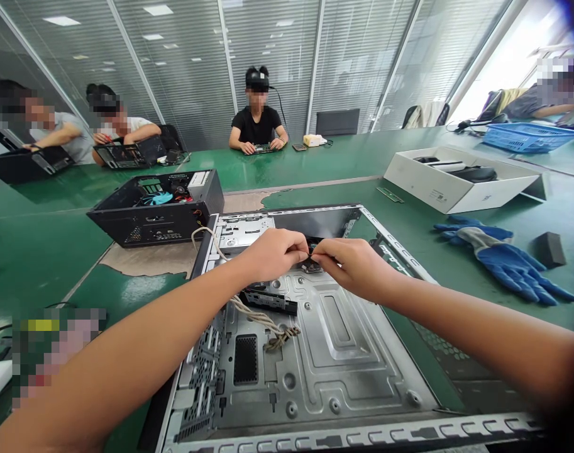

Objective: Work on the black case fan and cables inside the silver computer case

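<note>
An open, stripped metal computer case [343,352] lies flat on the green table in front of me. Over its middle, my left hand [272,251] and my right hand [353,264] meet, both with fingers pinched on a small black part [310,257] that the fingertips mostly hide. A pale cable bundle [263,321] runs from the case's left wall across the floor to a knotted end. A black bracket [270,301] lies just below my left wrist.
A second black computer case [157,206] stands behind at the left. Blue work gloves [503,255], a black block [549,249] and an open white box [461,179] lie at the right. Several people work at the table's far side. A blue basket [527,135] sits far right.
</note>
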`<control>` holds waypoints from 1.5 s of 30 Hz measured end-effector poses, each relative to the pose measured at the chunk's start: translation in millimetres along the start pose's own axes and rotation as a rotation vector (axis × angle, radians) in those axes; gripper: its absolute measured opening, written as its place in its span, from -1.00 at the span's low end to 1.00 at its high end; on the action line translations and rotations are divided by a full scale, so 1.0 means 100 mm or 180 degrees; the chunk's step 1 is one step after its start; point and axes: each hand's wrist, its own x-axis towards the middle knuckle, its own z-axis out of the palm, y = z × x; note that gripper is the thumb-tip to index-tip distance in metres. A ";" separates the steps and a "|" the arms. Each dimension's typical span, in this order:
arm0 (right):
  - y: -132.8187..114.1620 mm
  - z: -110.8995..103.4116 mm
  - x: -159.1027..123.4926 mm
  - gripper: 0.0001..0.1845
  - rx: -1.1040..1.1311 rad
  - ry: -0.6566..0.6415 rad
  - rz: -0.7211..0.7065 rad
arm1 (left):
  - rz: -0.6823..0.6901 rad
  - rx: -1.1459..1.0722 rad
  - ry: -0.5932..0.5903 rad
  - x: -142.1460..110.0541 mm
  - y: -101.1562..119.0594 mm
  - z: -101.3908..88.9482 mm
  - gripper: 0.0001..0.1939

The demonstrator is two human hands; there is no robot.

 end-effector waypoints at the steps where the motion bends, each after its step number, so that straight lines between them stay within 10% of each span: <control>1: -0.01 0.00 0.01 -0.76 0.0048 0.0002 0.0115 | 0.0017 -0.0078 0.0089 0.00 0.00 0.00 -0.88; 10: -0.02 -0.01 0.03 -0.75 0.0096 -0.0099 0.0507 | 0.0193 -0.0038 0.0496 0.02 -0.05 0.03 -0.97; 22: 0.06 0.04 -0.03 -0.70 -0.0274 -0.0321 -0.0122 | 0.0299 0.0516 -0.0096 0.04 -0.08 0.05 -0.88; 35: -0.03 -0.01 0.04 -0.74 0.0148 -0.0231 0.0520 | 0.0422 0.0742 0.0315 0.03 -0.03 0.03 -0.90; 45: 0.04 0.03 -0.01 -0.70 -0.0249 -0.0325 -0.0157 | 0.0341 0.0717 -0.0032 0.05 -0.10 0.06 -0.87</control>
